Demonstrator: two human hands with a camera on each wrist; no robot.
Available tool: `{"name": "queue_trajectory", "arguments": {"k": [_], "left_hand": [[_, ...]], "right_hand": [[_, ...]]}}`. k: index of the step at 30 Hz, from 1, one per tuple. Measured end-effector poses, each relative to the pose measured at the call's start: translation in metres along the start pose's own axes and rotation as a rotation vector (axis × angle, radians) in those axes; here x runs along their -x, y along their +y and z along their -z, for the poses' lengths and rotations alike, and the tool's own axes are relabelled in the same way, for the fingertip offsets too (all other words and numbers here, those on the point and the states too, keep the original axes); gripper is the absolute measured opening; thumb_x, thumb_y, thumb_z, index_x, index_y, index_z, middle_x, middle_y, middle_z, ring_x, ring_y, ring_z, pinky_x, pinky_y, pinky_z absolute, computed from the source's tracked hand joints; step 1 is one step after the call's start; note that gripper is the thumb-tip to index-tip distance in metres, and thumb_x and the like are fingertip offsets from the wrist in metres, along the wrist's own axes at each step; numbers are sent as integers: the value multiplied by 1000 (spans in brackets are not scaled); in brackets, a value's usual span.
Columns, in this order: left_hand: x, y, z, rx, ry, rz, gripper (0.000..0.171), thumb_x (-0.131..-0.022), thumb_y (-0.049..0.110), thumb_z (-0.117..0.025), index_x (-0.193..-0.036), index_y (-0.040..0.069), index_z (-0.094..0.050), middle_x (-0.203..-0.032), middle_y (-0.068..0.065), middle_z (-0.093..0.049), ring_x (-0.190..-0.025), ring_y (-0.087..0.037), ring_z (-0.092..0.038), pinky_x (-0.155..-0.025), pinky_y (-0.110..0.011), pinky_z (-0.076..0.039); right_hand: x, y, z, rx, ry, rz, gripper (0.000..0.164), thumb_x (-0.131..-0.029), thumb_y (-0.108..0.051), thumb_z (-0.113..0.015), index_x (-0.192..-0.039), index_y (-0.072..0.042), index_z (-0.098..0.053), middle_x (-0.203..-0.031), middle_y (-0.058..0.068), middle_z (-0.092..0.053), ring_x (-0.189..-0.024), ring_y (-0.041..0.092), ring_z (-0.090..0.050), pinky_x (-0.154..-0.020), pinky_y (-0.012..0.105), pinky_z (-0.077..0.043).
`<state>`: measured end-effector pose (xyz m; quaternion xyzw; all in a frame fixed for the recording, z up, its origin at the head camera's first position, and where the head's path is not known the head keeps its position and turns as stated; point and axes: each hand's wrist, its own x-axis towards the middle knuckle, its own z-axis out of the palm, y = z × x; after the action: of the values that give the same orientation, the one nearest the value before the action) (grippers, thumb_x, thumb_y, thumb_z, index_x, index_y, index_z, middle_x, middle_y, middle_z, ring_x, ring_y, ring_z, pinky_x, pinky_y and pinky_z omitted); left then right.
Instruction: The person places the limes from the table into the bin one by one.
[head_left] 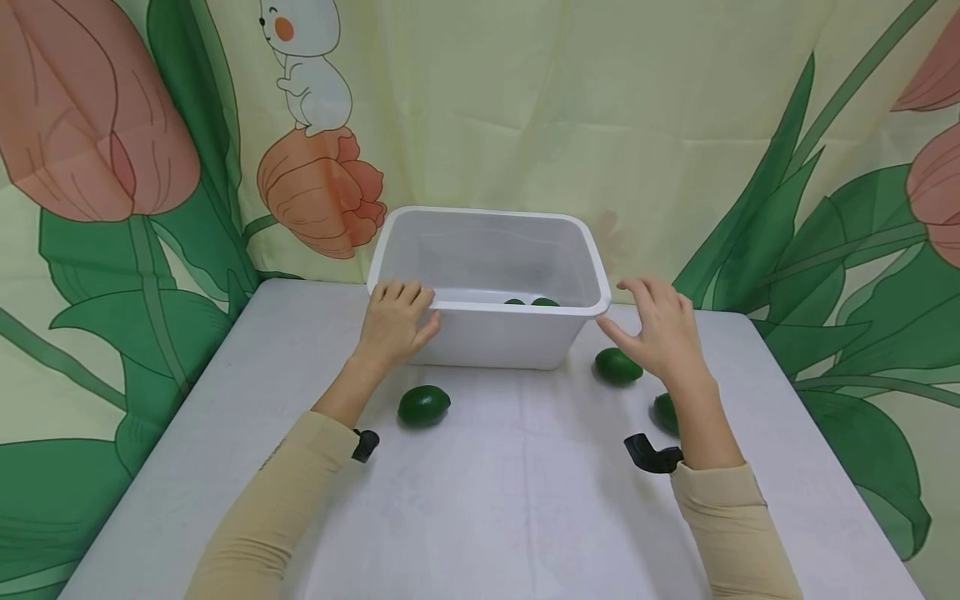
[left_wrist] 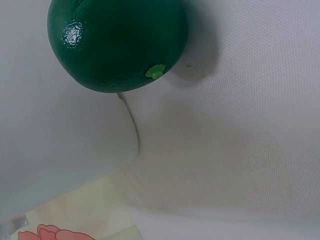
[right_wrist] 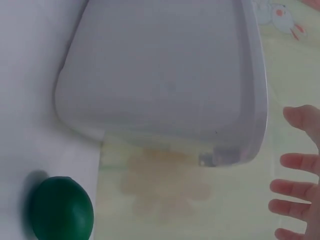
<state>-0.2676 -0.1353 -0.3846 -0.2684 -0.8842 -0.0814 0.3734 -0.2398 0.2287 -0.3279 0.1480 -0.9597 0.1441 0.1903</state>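
Observation:
A white plastic bin point(head_left: 491, 337) stands upright toward the back of the table. My left hand point(head_left: 393, 321) is at its left front corner, fingers bent over the rim and thumb along the outside of the front wall. My right hand point(head_left: 660, 329) is held beside the right front corner, thumb and fingers spread around nothing, thumb tip close to the rim; its fingers point(right_wrist: 297, 190) show apart from the bin in the right wrist view. One lime point(head_left: 424, 406) lies in front of the bin; another lime point(head_left: 618, 367) lies beneath my right hand.
A third lime point(head_left: 666, 413) is partly hidden by my right wrist. Inside the bin, the tops of two limes point(head_left: 545, 302) show over the front rim. A white cloth covers the table point(head_left: 480, 500). Behind it hangs a flower-printed curtain point(head_left: 637, 125).

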Motion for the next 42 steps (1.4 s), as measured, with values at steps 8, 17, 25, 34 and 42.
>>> {"name": "queue_trajectory", "arguments": {"k": [8,17,25,34,42], "left_hand": [[0,0,-1,3,-4,2,33,-86,35,-37,-96,8,-52,-87,-8,-47,-78,-27,-40,-72,-40,-33],[0,1,-1,15,-20,12,34,-87,34,-35,-97,7,-53,-88,-8,-48,-79,-27,-40,-73,-40,-33],[0,1,-1,14,-34,21,34,-86,35,-36,-98,7,-53,-88,-8,-48,-80,-27,-40,-74,-41,-33],[0,1,-1,7,-25,22,36,-86,35,-34,-97,7,-53,-87,-8,-48,-80,-27,-42,-74,-41,-34],[0,-1,-2,4,-28,22,37,-86,36,-31,-97,7,-53,-87,-8,-48,-80,-27,-41,-74,-41,-33]], "right_hand": [[14,2,3,16,9,5,55,-81,-43,-60,-120,-6,-48,-123,16,-44,-114,36,-39,-95,54,-22],[29,9,1,29,19,1,54,-81,-41,-61,-119,-6,-47,-121,17,-45,-113,35,-39,-95,54,-22],[42,15,1,38,-3,-30,56,-81,-42,-61,-121,-5,-46,-120,19,-45,-114,37,-37,-95,57,-21],[58,23,4,43,-27,-88,56,-81,-40,-61,-122,-5,-45,-122,22,-43,-114,42,-36,-94,59,-21],[70,37,3,40,-42,-145,60,-81,-41,-61,-124,-4,-43,-123,24,-40,-114,44,-35,-93,61,-21]]}}
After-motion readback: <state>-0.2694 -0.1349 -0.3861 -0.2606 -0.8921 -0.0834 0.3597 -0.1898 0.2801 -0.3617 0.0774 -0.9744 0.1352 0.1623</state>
